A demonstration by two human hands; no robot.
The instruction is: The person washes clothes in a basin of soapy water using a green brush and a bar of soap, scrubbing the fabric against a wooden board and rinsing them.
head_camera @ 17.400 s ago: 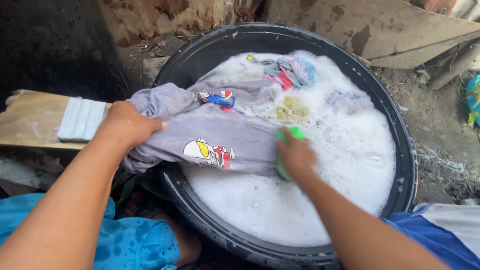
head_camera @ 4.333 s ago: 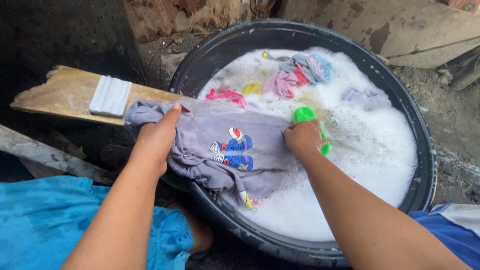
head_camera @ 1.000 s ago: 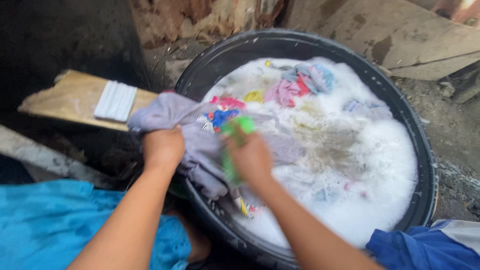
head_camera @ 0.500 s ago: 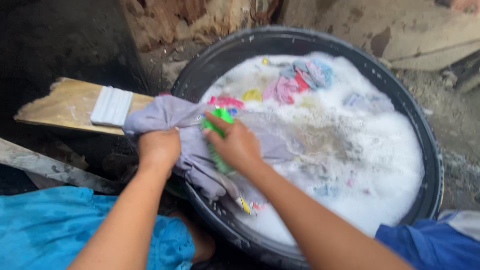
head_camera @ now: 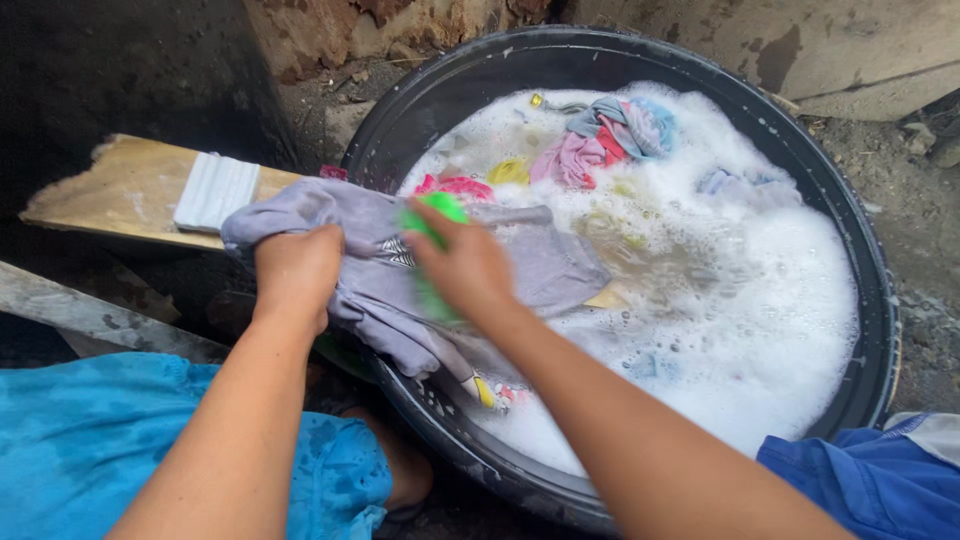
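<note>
Now I am scrubbing the grey shirt [head_camera: 540, 270], which is lying over the near left rim of the black tub [head_camera: 870, 300], stretching left to right. My left hand [head_camera: 295, 275] is gripping its bunched left end. My right hand [head_camera: 465, 265] is pressing a green brush [head_camera: 432, 215] on it. Other clothes [head_camera: 610, 135] are soaking in the suds, not scrubbed yet, I think.

An outdoor hand-wash spot in a home yard: bare dirt ground [head_camera: 915, 215] and a crumbling wall [head_camera: 400, 20] beyond the fingers, a big black tub [head_camera: 880, 300] of suds and coloured clothes, a wooden plank [head_camera: 120, 190] with a white soap bar [head_camera: 215, 190] beside them.
</note>
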